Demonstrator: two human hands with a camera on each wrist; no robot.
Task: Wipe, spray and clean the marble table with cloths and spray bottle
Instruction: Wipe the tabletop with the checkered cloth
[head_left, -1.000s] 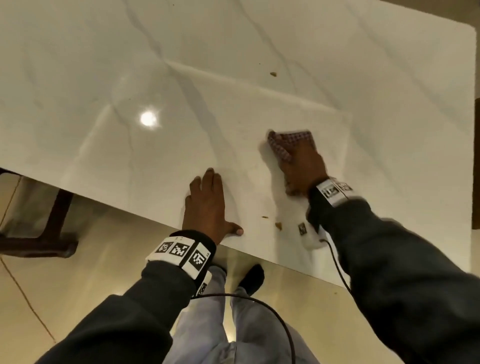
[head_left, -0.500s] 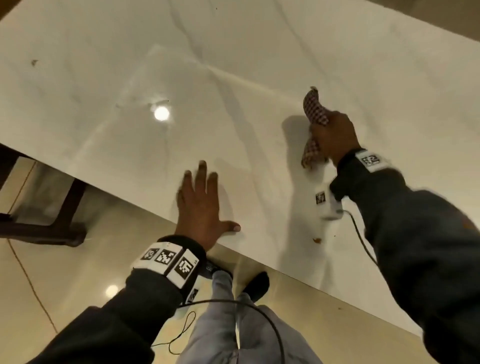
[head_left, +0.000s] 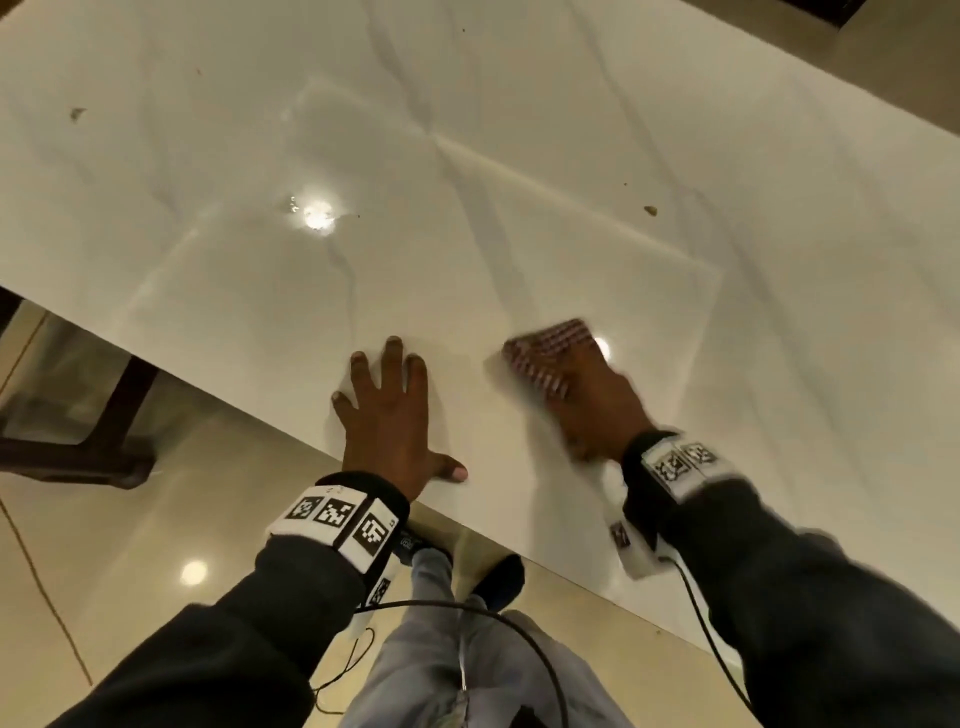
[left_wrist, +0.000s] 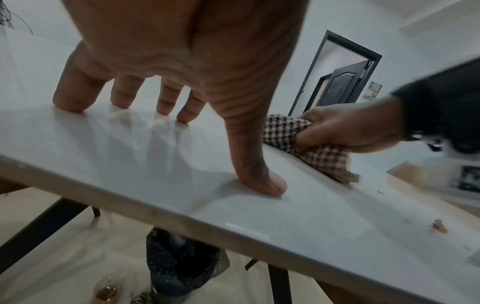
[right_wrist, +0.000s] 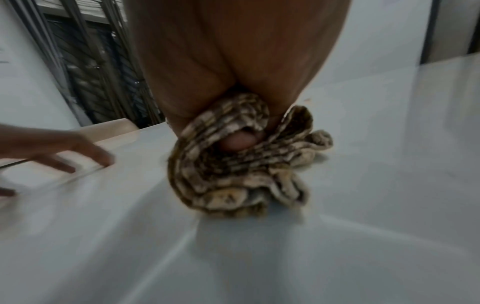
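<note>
Cloth (head_left: 545, 353) with small checks sits bunched up under the right hand (head_left: 597, 400), whose fingers (left_wrist: 335, 131) curl round it and press it down on the table (head_left: 519, 156), close to the near edge. A fingertip pokes out through the folds of the cloth in the right wrist view. The left hand (head_left: 387, 415) lies just beside it, not touching the cloth. Its fingers (left_wrist: 70, 98) are spread wide and straight, tips and thumb resting on the white marble and holding nothing. Both wrists wear bands with black and white square marks, and dark sleeves cover the arms. Small brown crumbs (head_left: 650, 210) lie farther out on the table, well apart from the hands. Below the table edge stands a dark bin bag (left_wrist: 182, 265) on the shiny floor.
</note>
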